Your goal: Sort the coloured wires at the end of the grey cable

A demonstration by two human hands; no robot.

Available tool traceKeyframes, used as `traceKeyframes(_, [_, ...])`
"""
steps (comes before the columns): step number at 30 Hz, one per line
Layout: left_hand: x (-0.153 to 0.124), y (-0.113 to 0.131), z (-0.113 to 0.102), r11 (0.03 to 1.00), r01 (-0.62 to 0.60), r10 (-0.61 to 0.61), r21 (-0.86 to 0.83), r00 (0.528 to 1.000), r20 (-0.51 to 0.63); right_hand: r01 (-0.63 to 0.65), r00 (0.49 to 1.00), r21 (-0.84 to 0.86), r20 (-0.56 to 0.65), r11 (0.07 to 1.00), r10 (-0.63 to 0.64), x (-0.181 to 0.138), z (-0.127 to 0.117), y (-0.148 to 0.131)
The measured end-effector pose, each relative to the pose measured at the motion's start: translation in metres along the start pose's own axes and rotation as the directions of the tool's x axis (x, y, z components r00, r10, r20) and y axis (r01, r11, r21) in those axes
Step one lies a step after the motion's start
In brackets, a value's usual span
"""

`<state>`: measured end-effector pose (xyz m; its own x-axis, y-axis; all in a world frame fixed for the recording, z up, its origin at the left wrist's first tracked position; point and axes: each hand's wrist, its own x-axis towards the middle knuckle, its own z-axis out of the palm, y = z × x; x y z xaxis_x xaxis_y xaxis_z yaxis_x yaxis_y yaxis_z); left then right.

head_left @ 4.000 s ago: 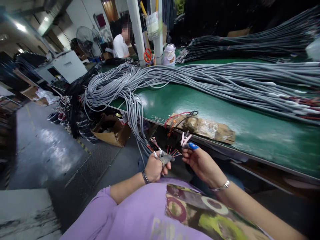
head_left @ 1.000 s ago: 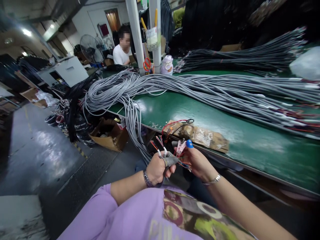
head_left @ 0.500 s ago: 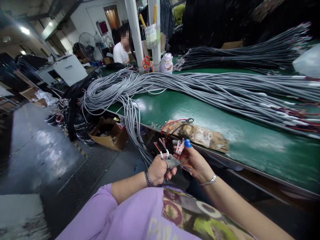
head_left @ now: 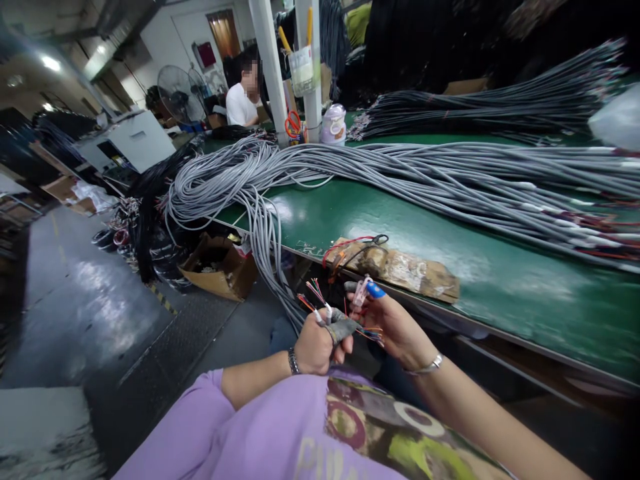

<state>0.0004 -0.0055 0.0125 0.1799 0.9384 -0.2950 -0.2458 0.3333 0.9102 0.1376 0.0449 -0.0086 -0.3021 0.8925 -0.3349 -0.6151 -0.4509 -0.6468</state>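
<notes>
Just off the near edge of the surface (head_left: 400,223), left hand (head_left: 315,345) holds grey cables (head_left: 267,233) in a tight grip; right hand (head_left: 400,327) pinches a pink clip (head_left: 359,296). Steady cable ends, well-separated wires (head_left: 371,333) should help. Cables smooth, white sleeves (head_left: 329,313) on ends, multicoloured wires splayed. Right fingertips touching wires? Can't quite tell.

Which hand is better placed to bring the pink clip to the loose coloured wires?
Probably the right hand: it already holds the pink clip, close to the coloured wires. The left hand is occupied, closed around the grey cables.
</notes>
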Motion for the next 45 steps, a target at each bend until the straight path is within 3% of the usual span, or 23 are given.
traceKeyframes(8, [0.004, -0.004, 0.003, 0.999, -0.016, 0.014, -0.048, 0.999, -0.046, 0.009, 1.0, -0.027, 0.012, 1.0, -0.009, 0.003, -0.002, -0.005])
traceKeyframes(18, [0.011, -0.012, 0.004, 1.0, 0.021, -0.022, -0.021, 0.998, -0.056, -0.016, 0.999, 0.068, 0.041, 0.998, 0.013, 0.007, -0.008, 0.0])
traceKeyframes(27, [0.001, -0.006, 0.0, 0.997, 0.028, -0.031, -0.069, 0.998, -0.05, -0.082, 0.995, 0.067, 0.069, 0.994, 0.078, 0.001, -0.003, -0.005])
traceKeyframes(34, [-0.003, -0.001, 0.0, 0.986, 0.026, -0.038, -0.164, 0.997, -0.072, 0.015, 0.999, -0.027, 0.038, 1.0, -0.014, 0.001, -0.002, -0.006])
traceKeyframes(45, [0.005, -0.005, 0.005, 0.987, 0.027, -0.046, -0.16, 0.991, -0.122, -0.025, 0.997, 0.036, 0.078, 0.999, 0.022, 0.012, -0.008, 0.003])
